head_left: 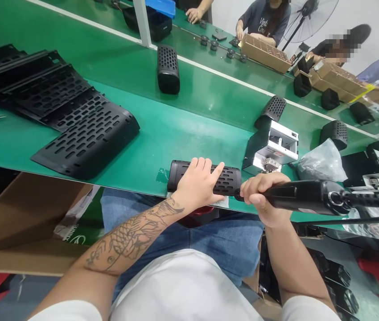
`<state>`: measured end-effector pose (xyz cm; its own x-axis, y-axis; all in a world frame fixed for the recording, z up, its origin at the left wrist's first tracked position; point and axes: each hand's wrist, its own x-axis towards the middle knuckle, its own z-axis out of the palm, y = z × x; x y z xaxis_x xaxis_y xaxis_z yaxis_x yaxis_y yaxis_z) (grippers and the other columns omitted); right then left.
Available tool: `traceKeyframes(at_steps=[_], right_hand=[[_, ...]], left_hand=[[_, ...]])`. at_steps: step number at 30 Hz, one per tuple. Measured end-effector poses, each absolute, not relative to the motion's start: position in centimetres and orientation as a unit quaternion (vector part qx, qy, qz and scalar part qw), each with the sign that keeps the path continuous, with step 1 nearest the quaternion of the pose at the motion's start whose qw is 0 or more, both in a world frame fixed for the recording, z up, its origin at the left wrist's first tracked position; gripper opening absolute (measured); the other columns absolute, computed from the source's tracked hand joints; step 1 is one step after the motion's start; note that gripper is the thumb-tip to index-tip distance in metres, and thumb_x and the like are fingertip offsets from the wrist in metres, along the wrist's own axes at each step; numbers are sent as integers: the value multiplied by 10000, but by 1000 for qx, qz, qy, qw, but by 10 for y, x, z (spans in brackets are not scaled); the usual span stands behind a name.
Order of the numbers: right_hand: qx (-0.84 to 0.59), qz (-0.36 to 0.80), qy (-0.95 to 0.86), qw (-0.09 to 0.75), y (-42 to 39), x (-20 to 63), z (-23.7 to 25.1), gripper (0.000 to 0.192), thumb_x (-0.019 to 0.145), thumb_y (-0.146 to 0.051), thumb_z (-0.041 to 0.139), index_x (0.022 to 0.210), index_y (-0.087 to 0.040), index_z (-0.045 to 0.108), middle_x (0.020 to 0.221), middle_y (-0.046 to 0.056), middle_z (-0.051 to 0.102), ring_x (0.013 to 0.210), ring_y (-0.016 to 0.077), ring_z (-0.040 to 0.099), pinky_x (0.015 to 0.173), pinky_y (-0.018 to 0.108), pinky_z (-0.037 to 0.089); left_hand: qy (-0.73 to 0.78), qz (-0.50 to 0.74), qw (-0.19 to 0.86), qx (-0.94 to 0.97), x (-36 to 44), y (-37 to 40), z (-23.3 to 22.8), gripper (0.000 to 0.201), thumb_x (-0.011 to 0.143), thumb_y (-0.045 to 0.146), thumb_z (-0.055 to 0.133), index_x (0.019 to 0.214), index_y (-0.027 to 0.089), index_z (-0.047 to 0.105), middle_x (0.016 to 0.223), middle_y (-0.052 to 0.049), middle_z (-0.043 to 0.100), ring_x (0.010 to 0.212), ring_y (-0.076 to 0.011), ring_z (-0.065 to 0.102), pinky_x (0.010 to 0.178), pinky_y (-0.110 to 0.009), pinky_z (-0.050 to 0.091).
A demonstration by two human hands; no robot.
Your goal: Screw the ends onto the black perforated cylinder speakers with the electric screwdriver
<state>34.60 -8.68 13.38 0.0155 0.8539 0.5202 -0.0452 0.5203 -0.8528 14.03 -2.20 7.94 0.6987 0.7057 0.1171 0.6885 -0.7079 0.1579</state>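
My left hand (199, 180) lies over a black perforated speaker housing (228, 179) at the table's near edge, fingers across its top and thumb along the near side, holding it. My right hand (269, 196) is wrapped around a black electric screwdriver (301, 196), held level, its tip end meeting the housing's right end. The exact contact point is hidden by my fingers. Just beyond my right hand stands a silver and black screw feeder (271, 145). A piece of green tape (162, 175) sticks to the table left of the housing.
Several curved black grille panels (87, 138) lie overlapped on the left. Finished-looking housings (168, 69) stand on the green belt (206, 96) beyond. A clear plastic bag (323, 164) lies right of the feeder. Co-workers sit across, near cardboard boxes (265, 53).
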Motion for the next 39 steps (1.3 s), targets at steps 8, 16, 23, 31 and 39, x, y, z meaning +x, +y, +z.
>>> traceKeyframes(at_steps=[8,16,23,31,39], right_hand=[[-338,363,-608,619,-83,349,136,361,1006,-400,1072,935,-307,731,611,-104,689,431,136,608,531,309,645],[-380,351,-587,623,-91,347,139,402,962,-504,1116,969,-310,764,637,-91,723,455,152,632,545,337,635],[-492,103,-481,719,-47,414,156,344,947,-474,1098,965,-301,802,663,-75,705,543,203,701,620,393,658],[-505,17,-442,741,-24,471,119,308,954,-361,1107,868,-313,815,656,-30,740,557,239,714,619,421,640],[-502,107,-437,739,-66,416,151,371,903,-409,1128,912,-268,784,644,-63,695,528,181,674,623,371,671]], left_hand=[[379,78,54,920,141,-23,81,1242,1001,821,961,1904,52,594,1467,-312,797,1370,-521,688,1244,-608,459],[391,82,56,915,144,-26,81,1241,1000,799,972,1906,44,586,1483,-319,797,1366,-528,692,1239,-620,466],[401,74,55,911,150,-29,84,1159,1042,792,927,1873,43,622,1520,-337,794,1394,-543,701,1254,-637,469],[395,56,72,914,148,-29,89,1126,1046,728,946,1890,69,598,1540,-312,786,1413,-511,697,1272,-597,468],[352,36,99,930,77,5,93,1252,824,589,1118,1905,237,594,1780,-257,703,1586,-501,665,1365,-586,457]])
